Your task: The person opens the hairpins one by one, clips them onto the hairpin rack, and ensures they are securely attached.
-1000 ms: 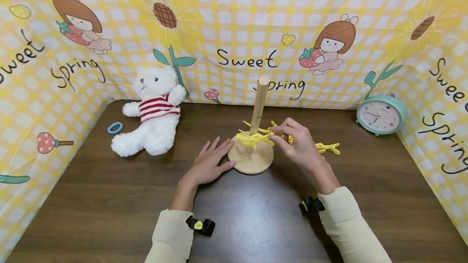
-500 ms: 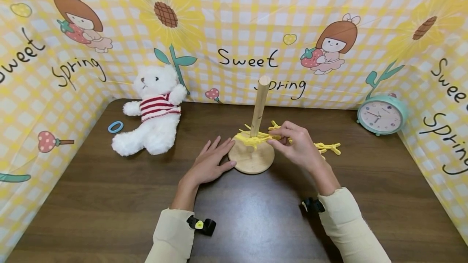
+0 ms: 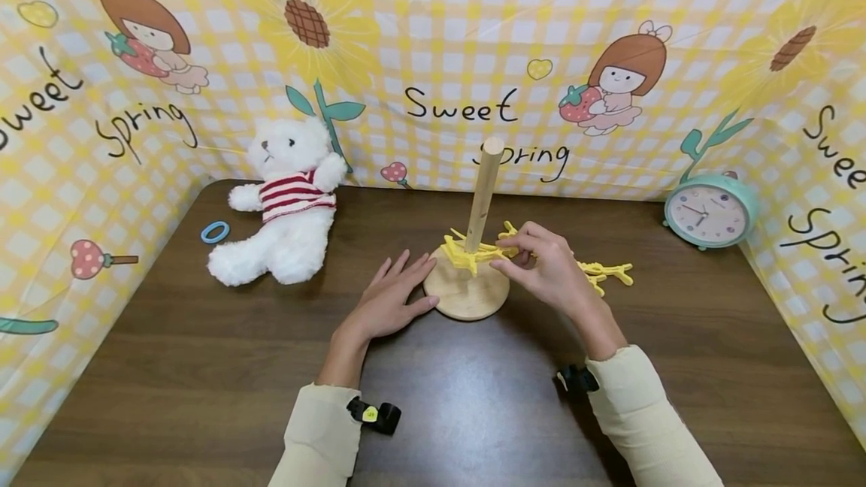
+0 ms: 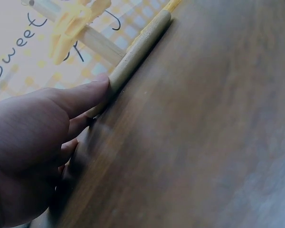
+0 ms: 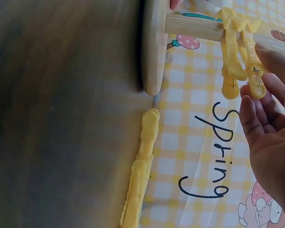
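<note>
A wooden pole [image 3: 485, 194] stands upright on a round wooden base [image 3: 473, 303]. My left hand [image 3: 389, 303] lies beside the base with fingers extended; in the left wrist view its thumb [image 4: 85, 97] touches the rim [image 4: 137, 52]. Around the lower pole are yellow forked plastic pieces [image 3: 470, 254]. My right hand [image 3: 548, 265], right of the pole, pinches the rounded end of one yellow piece [image 5: 255, 85] between thumb and fingers. The right wrist view shows another yellow arm [image 5: 229, 71] alongside it, with both reaching across the pole above the base.
More yellow pieces lie on the table right of the base [image 3: 612, 273], partly behind my right hand. A white teddy bear [image 3: 291, 239] and a blue ring [image 3: 215, 232] are at the left. A green alarm clock [image 3: 710, 213] stands far right. A printed cloth [image 3: 433, 36] backs the table.
The yellow pieces at the pole have turned and shifted slightly while my right hand keeps its pinch almost in place. My left hand stays at the base.
</note>
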